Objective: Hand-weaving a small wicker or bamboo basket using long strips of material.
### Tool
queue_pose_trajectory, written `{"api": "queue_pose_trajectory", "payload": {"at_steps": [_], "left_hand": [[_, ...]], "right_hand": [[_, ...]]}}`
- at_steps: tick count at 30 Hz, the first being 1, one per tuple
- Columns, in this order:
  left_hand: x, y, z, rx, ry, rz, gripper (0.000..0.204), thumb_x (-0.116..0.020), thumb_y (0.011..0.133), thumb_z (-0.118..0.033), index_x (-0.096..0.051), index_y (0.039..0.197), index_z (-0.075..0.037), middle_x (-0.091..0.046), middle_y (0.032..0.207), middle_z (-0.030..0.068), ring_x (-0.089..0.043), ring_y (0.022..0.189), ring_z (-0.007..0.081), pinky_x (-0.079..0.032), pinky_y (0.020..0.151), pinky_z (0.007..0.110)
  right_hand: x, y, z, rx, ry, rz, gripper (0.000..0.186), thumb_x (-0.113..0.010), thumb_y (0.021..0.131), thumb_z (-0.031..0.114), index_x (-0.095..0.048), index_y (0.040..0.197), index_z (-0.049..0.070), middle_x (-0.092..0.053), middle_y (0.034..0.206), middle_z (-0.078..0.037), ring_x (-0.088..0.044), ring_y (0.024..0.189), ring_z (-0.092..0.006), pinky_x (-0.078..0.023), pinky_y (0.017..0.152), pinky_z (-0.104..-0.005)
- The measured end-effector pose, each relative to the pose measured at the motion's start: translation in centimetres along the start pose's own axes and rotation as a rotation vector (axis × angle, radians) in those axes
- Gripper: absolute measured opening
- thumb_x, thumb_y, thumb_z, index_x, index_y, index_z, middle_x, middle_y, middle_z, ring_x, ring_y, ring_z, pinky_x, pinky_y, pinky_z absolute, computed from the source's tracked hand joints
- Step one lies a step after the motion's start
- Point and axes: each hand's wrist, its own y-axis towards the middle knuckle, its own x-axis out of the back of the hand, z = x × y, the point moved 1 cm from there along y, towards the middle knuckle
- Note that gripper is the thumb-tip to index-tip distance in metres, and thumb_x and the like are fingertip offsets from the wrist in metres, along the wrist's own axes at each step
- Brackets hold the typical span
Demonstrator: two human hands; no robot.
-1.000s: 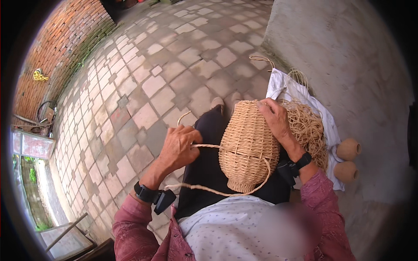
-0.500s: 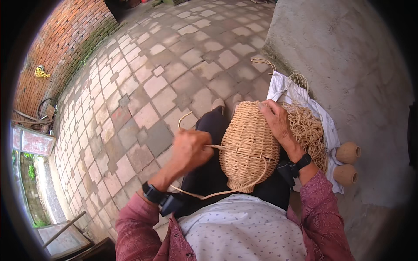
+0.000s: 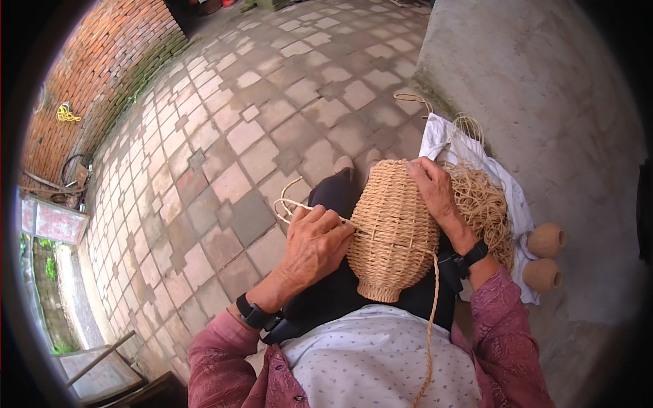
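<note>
A vase-shaped basket [image 3: 391, 234] woven of tan cord lies across my lap, its narrow neck toward me. My left hand [image 3: 316, 246] is closed in a pinch at the basket's left side, on a strand of cord [image 3: 291, 202] whose loose end loops out past the knuckles. With fingers bent over its far right edge, my right hand [image 3: 437, 196] grips the basket. From the basket's right side a second length of cord [image 3: 434, 306] hangs down across my shirt. My left fingertips are partly hidden against the weave.
To the right, a heap of tan cord [image 3: 484, 207] lies on a white cloth [image 3: 500, 170]. Two small tan pots [image 3: 542, 273] sit beside it, near a grey concrete wall [image 3: 530, 88]. Paving stones [image 3: 224, 156] stretch left toward a brick wall [image 3: 109, 61].
My left hand has moved right, up against the basket's side. The cord that curved below the basket now hangs straight down over my shirt. My right hand keeps its place.
</note>
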Motion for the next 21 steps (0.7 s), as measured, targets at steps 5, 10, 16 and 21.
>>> {"api": "queue_pose_trajectory", "payload": {"at_steps": [5, 10, 16, 21], "left_hand": [[0.4, -0.2, 2.0, 0.076, 0.055, -0.015, 0.015, -0.072, 0.064, -0.008, -0.067, 0.078, -0.010, -0.057, 0.073, 0.0042, -0.055, 0.070, 0.0238, -0.039, 0.064, 0.038], [5.9, -14.0, 19.6, 0.806, 0.475, 0.023, 0.008, -0.062, 0.075, -0.011, -0.067, 0.079, -0.006, -0.066, 0.081, 0.0154, -0.065, 0.075, 0.0371, -0.052, 0.067, 0.045], [4.7, -8.5, 13.4, 0.456, 0.218, -0.104, 0.032, -0.070, 0.076, -0.006, -0.064, 0.107, -0.011, -0.063, 0.111, 0.0091, -0.066, 0.081, 0.0316, -0.053, 0.068, 0.038], [1.3, -0.2, 0.5, 0.360, -0.358, 0.114, 0.026, -0.069, 0.084, -0.008, -0.062, 0.109, -0.005, -0.064, 0.101, 0.0117, -0.062, 0.065, 0.0180, -0.049, 0.057, 0.030]], "right_hand": [[0.5, -0.3, -0.5, -0.037, 0.009, -0.010, 0.038, -0.059, 0.094, 0.035, -0.063, 0.096, -0.003, -0.065, 0.079, -0.013, -0.061, 0.074, -0.0178, -0.048, 0.070, -0.0333], [0.1, -0.1, -0.1, -0.020, 0.028, 0.018, 0.037, -0.059, 0.094, 0.034, -0.063, 0.098, -0.002, -0.066, 0.082, -0.016, -0.063, 0.076, -0.0211, -0.048, 0.071, -0.0335], [0.7, -0.1, -0.4, 0.003, 0.008, 0.004, 0.032, -0.058, 0.094, 0.031, -0.063, 0.097, -0.001, -0.064, 0.087, -0.015, -0.063, 0.080, -0.0261, -0.048, 0.073, -0.0356], [1.5, -3.6, 2.8, 0.293, -0.138, -0.287, 0.009, -0.064, 0.086, 0.004, -0.060, 0.094, 0.002, -0.059, 0.085, -0.010, -0.057, 0.075, -0.0220, -0.046, 0.067, -0.0327]]}}
